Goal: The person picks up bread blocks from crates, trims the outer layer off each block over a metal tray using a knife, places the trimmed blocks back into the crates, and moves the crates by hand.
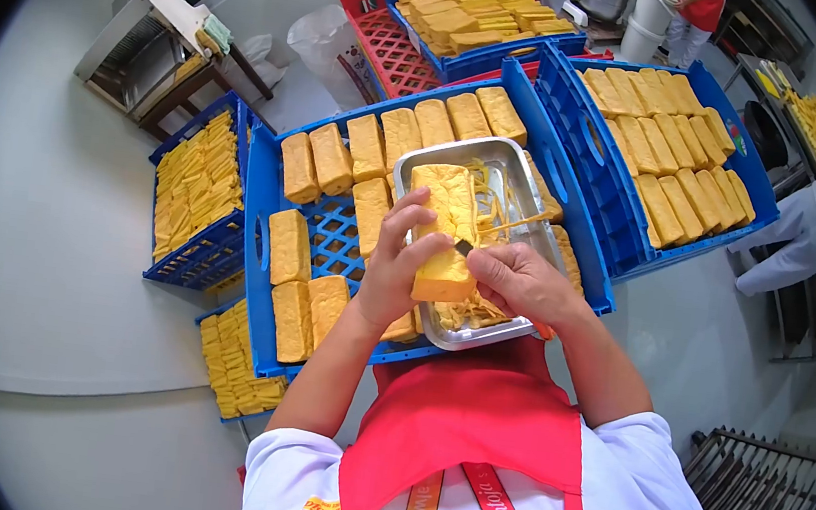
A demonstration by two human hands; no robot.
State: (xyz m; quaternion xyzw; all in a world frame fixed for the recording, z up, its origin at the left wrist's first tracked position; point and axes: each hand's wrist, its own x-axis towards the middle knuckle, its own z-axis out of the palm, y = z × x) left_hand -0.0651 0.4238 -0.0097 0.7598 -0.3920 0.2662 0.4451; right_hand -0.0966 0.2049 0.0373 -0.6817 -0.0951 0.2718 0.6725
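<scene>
My left hand (393, 265) is wrapped around a yellow, brick-shaped loaf (446, 204), gripping it from the left side. My right hand (526, 281) is closed on a small knife, its dark blade (463, 247) against the loaf's right edge. A bit of orange handle (544, 330) shows below that hand. A thin yellow strip (517, 222) sticks out to the right of the loaf. Beneath both hands is a metal tray (518, 172) with thin trimmings (470, 312) in it. More golden loaves (399, 135) stand in the blue crate (258, 243) under the tray.
To the right, another blue crate (580, 159) holds rows of loaves. Crates of yellow slices stand at the left (199, 186), lower left (240, 362) and back (491, 13). A co-worker (815, 216) stands at the far right, another person (696, 21) at the back. A metal rack (752, 501) is at lower right.
</scene>
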